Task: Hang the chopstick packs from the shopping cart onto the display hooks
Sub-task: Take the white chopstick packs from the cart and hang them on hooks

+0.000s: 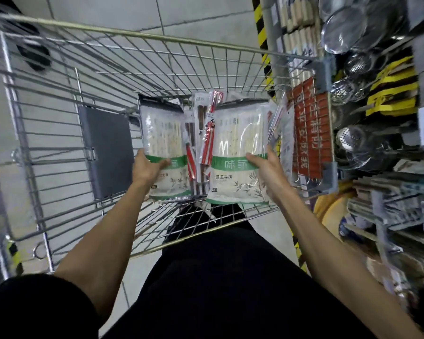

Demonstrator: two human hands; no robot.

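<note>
Chopstick packs point(240, 143) in cart point(181, 37), left fingers point(162, 164) pinching one, right fingers point(253, 159) pinching another

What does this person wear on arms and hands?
Both forearms are bare. The left hand and right hand have no gloves; no watch or ring shows. A black sleeve covers the left upper arm; the right upper arm is out of frame.

Blurred shelf goods point(387, 211) at right
</note>
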